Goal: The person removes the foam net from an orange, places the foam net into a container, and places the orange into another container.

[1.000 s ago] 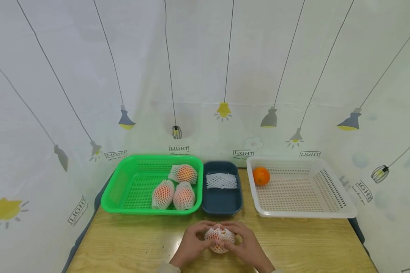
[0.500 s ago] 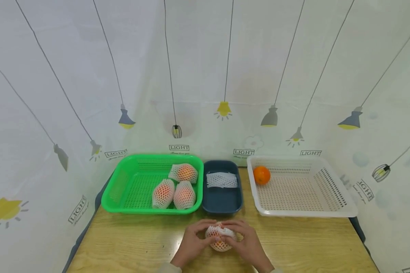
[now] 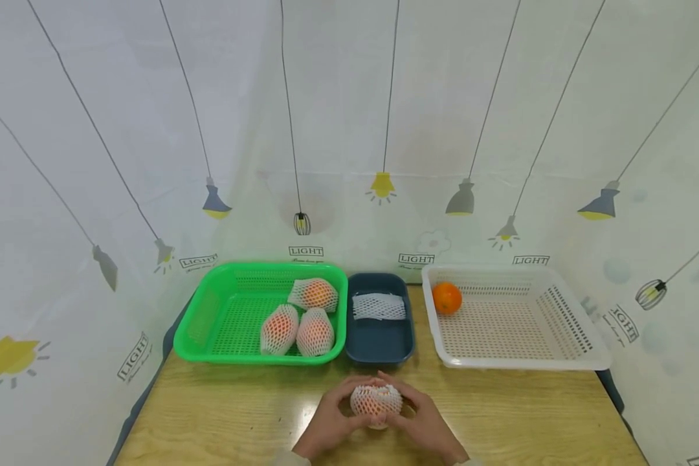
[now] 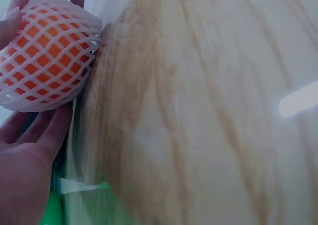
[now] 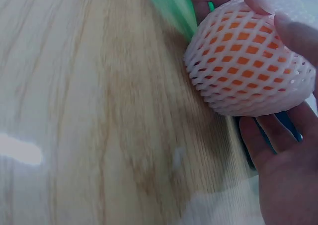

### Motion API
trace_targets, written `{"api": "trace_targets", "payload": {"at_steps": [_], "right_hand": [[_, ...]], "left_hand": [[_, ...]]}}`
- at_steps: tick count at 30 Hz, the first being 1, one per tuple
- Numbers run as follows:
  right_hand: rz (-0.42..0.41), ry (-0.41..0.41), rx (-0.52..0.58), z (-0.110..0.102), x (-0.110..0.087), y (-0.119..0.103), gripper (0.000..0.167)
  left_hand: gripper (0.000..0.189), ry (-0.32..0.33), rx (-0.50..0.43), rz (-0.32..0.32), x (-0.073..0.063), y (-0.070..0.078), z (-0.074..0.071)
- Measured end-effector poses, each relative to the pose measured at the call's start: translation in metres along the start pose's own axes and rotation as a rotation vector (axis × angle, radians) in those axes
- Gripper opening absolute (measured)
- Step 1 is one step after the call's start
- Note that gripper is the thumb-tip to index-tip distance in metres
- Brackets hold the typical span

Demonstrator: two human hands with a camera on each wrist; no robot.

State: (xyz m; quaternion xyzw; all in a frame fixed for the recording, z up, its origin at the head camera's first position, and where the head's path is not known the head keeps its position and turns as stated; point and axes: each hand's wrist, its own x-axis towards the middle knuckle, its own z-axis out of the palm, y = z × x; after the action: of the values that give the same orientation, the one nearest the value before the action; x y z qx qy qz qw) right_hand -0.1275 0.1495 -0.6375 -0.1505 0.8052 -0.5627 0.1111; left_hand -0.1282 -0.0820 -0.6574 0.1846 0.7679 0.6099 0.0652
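An orange (image 3: 376, 402) in a white foam net sleeve sits between both hands, low in the middle of the head view. My left hand (image 3: 332, 414) grips it from the left, thumb in front and fingers behind. From the right, my right hand (image 3: 422, 417) grips it the same way. In the left wrist view the netted orange (image 4: 47, 56) shows orange skin through the mesh. Both thumbs meet near the mesh (image 5: 248, 61) in the right wrist view.
A green basket (image 3: 210, 356) at back left holds 3 netted fruits (image 3: 314, 331). Beside it, a dark blue tray (image 3: 378, 346) contains a flat foam net (image 3: 378, 307). A white basket (image 3: 518, 364) at right holds a bare orange (image 3: 447, 298). Everything stands on a wooden table (image 3: 239, 414).
Both hands shift their fingers over the net while staying on the orange. Its bunched white mesh on top now lies smoother, closer over the fruit. Baskets and tray have not moved.
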Motion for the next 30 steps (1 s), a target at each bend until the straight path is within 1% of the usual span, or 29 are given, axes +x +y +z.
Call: {"api": "trace_targets", "payload": {"at_steps": [1,2,5,6,8,11,13,15,18,21,26,28,30], "right_hand": [[0.027,0.007,0.017,0.0,0.0,0.0,0.054],[0.037,0.018,0.032,0.0,0.0,-0.001,0.052],[-0.005,0.058,0.056,0.0,0.001,-0.003,0.044],[-0.034,0.069,0.061,0.0,0.001,-0.004,0.041],[-0.118,0.087,0.058,-0.001,0.001,-0.005,0.037],[-0.228,0.12,0.03,0.0,0.0,-0.007,0.031],[-0.281,0.146,0.02,0.001,0.0,-0.009,0.028],[-0.301,0.171,0.017,0.001,0.0,-0.011,0.025],[-0.317,0.207,0.014,0.003,0.001,-0.015,0.022],[-0.318,0.245,0.002,0.006,0.001,-0.02,0.02],[-0.292,0.307,0.013,0.01,0.002,-0.025,0.02],[-0.286,0.312,0.018,0.01,0.002,-0.025,0.021],[-0.266,0.301,-0.004,0.01,0.003,-0.024,0.026]], "left_hand": [[0.059,0.007,0.004,-0.003,0.0,0.0,0.0],[0.058,0.015,0.009,-0.007,0.0,0.0,0.0],[0.055,0.04,0.014,-0.013,0.0,0.002,0.001],[0.055,0.049,0.012,-0.013,0.0,0.002,0.001],[0.054,0.062,-0.004,-0.018,0.001,0.004,0.001],[0.052,0.074,-0.03,-0.034,0.001,0.007,0.001],[0.051,0.082,-0.045,-0.045,0.001,0.009,0.001],[0.048,0.092,-0.049,-0.051,0.001,0.011,0.001],[0.043,0.118,-0.042,-0.031,0.002,0.013,0.001],[0.037,0.153,-0.025,-0.026,0.003,0.016,0.001],[0.028,0.197,-0.051,-0.081,0.003,0.022,0.002],[0.028,0.204,-0.068,-0.092,0.003,0.023,0.003],[0.034,0.202,-0.075,-0.102,0.003,0.022,0.002]]}}
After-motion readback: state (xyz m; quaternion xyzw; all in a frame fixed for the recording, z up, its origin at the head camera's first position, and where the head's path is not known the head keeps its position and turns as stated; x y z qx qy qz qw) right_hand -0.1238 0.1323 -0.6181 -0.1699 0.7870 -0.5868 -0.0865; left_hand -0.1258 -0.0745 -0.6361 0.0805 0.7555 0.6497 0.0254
